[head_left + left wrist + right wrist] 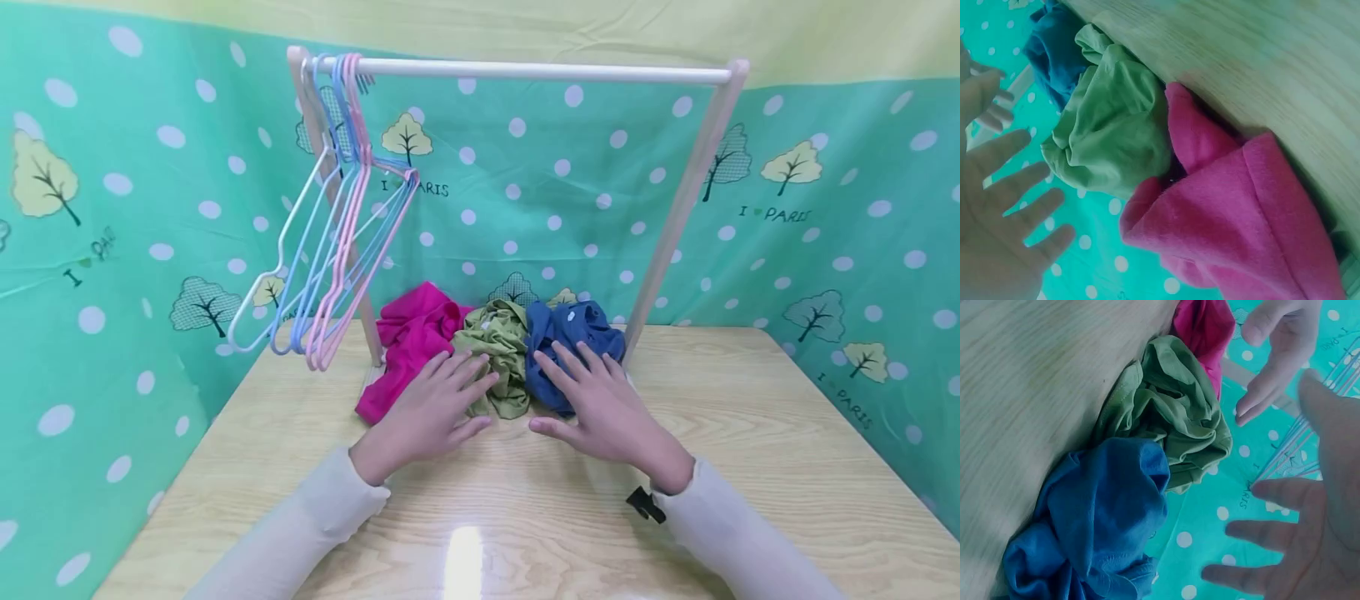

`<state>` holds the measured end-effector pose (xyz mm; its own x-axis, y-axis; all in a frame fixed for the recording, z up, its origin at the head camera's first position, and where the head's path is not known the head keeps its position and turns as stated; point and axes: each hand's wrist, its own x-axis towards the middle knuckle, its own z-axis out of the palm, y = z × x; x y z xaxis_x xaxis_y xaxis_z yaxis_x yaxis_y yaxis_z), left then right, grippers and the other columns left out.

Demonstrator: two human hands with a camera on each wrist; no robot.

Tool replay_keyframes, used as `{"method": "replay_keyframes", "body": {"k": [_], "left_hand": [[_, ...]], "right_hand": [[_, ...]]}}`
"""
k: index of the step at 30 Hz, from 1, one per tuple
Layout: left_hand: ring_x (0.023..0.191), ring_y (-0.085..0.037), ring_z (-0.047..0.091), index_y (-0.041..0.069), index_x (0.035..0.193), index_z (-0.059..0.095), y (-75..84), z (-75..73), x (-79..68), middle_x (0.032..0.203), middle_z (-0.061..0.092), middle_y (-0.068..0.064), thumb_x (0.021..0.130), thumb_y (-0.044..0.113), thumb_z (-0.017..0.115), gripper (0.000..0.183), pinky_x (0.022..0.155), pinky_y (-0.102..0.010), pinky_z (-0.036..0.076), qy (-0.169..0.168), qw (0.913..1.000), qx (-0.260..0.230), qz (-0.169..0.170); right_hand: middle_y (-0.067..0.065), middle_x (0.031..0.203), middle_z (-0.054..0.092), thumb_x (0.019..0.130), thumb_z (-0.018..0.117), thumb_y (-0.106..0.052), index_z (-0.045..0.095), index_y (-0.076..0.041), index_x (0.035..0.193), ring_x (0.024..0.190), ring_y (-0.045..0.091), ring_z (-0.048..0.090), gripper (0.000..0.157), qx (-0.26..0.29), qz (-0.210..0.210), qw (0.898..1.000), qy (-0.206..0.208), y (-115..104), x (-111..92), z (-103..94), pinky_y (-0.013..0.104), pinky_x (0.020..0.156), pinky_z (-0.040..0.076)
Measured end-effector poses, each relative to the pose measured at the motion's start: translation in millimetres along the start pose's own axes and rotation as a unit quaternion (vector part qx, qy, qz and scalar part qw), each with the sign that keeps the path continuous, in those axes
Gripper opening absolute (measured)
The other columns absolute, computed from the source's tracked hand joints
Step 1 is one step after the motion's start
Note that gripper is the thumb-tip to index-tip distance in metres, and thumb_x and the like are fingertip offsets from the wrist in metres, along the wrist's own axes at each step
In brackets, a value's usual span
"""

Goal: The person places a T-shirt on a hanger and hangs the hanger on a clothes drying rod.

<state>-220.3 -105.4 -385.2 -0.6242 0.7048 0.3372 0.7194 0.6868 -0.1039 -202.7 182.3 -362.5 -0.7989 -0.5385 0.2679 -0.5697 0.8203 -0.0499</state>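
Three crumpled garments lie side by side at the back of the table: a magenta one (408, 350), an olive green one (504, 350) and a dark blue one (566, 329). My left hand (431, 404), fingers spread, hovers in front of the magenta and green cloth. My right hand (600, 404) is likewise spread, nearest the blue garment and overlapping it in the head view. Both wrist views show the palms with nothing in them: the left hand (1010, 212) beside the green garment (1116, 125), the right hand (1291, 531) beside the blue garment (1104, 512).
A small clothes rack with a white rail (540, 71) stands over the garments. Several white, blue and pink hangers (345, 242) hang at its left end. The wooden table (750, 433) spreads out in front, and a dotted turquoise curtain (540, 217) surrounds it.
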Motion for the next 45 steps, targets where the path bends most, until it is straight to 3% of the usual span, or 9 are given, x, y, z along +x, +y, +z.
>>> {"method": "replay_keyframes", "body": {"k": [5, 10, 15, 22, 29, 33, 36, 40, 45], "left_hand": [[0.131, -0.032, 0.054, 0.012, 0.138, 0.064, -1.2, -10.5, 4.6, 0.144, 0.058, -0.012, 0.101, 0.041, 0.063, 0.047, 0.109, -0.049, 0.041, 0.092, 0.9956, 0.008, 0.015], [0.116, -0.032, 0.059, 0.009, 0.127, 0.069, -1.9, -33.3, 6.7, 0.128, 0.066, -0.012, 0.096, 0.032, 0.071, 0.039, 0.096, -0.046, 0.048, 0.182, 0.9825, 0.039, 0.010], [0.112, -0.036, 0.059, 0.006, 0.125, 0.070, -2.3, -53.1, 6.7, 0.124, 0.067, -0.016, 0.095, 0.030, 0.069, 0.038, 0.093, -0.051, 0.048, 0.248, 0.9669, 0.058, -0.010], [0.121, -0.042, 0.050, 0.000, 0.127, 0.068, -7.9, -82.3, 13.2, 0.133, 0.061, -0.021, 0.095, 0.027, 0.066, 0.042, 0.099, -0.056, 0.040, 0.346, 0.9351, 0.068, -0.034], [0.124, -0.043, 0.047, 0.002, 0.129, 0.065, -7.6, -109.5, 14.8, 0.134, 0.060, -0.020, 0.097, 0.027, 0.062, 0.041, 0.101, -0.058, 0.036, 0.403, 0.8987, 0.123, -0.120], [0.116, -0.044, 0.050, 0.001, 0.127, 0.066, -7.9, -117.3, 9.8, 0.126, 0.063, -0.021, 0.097, 0.021, 0.063, 0.036, 0.091, -0.058, 0.039, 0.432, 0.8817, 0.119, -0.148], [0.108, -0.043, 0.052, 0.001, 0.126, 0.066, -11.2, -122.5, 5.8, 0.123, 0.064, -0.021, 0.099, 0.018, 0.063, 0.032, 0.085, -0.057, 0.040, 0.442, 0.8721, 0.125, -0.168], [0.100, -0.045, 0.051, 0.000, 0.124, 0.067, -18.2, -127.4, 0.2, 0.119, 0.065, -0.021, 0.100, 0.014, 0.061, 0.029, 0.081, -0.058, 0.039, 0.451, 0.8567, 0.129, -0.214], [0.092, -0.047, 0.050, 0.001, 0.122, 0.069, -28.1, -130.3, -8.0, 0.115, 0.067, -0.022, 0.103, 0.012, 0.057, 0.025, 0.076, -0.057, 0.039, 0.460, 0.8212, 0.156, -0.299]], "right_hand": [[0.017, 0.157, 0.045, 0.092, 0.057, -0.073, 0.038, -0.020, 0.160, 0.141, 0.047, 0.043, 0.088, 0.012, -0.017, 1.000, -0.002, 1.7, 1.2, -2.1, 0.071, 0.106, 0.037], [0.016, 0.148, 0.055, 0.095, 0.063, -0.062, 0.046, -0.014, 0.155, 0.131, 0.041, 0.055, 0.079, 0.015, -0.025, 1.000, 0.006, 4.3, 3.7, -2.9, 0.065, 0.101, 0.045], [0.019, 0.140, 0.060, 0.096, 0.067, -0.053, 0.052, -0.008, 0.150, 0.125, 0.042, 0.059, 0.071, 0.025, -0.023, 0.999, 0.014, 10.7, 8.2, -4.6, 0.061, 0.099, 0.049], [0.021, 0.134, 0.064, 0.098, 0.065, -0.050, 0.053, -0.005, 0.148, 0.118, 0.044, 0.062, 0.068, 0.027, -0.016, 1.000, 0.002, 19.9, 25.4, -7.3, 0.060, 0.095, 0.051], [0.023, 0.123, 0.067, 0.101, 0.064, -0.044, 0.057, -0.002, 0.143, 0.109, 0.042, 0.065, 0.060, 0.008, 0.009, 1.000, 0.021, 35.8, 51.4, -12.4, 0.058, 0.091, 0.053], [0.023, 0.122, 0.067, 0.102, 0.062, -0.020, 0.060, 0.001, 0.138, 0.108, 0.043, 0.064, 0.041, -0.009, 0.019, 0.999, 0.038, 45.9, 60.8, -12.0, 0.057, 0.089, 0.053], [0.024, 0.121, 0.065, 0.097, 0.059, 0.002, 0.060, 0.003, 0.135, 0.106, 0.045, 0.062, 0.039, -0.028, 0.034, 0.998, 0.042, 55.4, 67.4, -11.9, 0.056, 0.087, 0.054], [0.027, 0.120, 0.063, 0.095, 0.057, 0.008, 0.059, 0.005, 0.134, 0.105, 0.046, 0.062, 0.040, -0.049, 0.056, 0.997, 0.032, 68.7, 78.8, -13.6, 0.054, 0.087, 0.055], [0.030, 0.120, 0.062, 0.097, 0.055, 0.007, 0.056, 0.008, 0.136, 0.108, 0.046, 0.062, 0.039, -0.025, 0.084, 0.996, 0.013, 81.8, 94.4, -15.7, 0.054, 0.091, 0.054]]}}
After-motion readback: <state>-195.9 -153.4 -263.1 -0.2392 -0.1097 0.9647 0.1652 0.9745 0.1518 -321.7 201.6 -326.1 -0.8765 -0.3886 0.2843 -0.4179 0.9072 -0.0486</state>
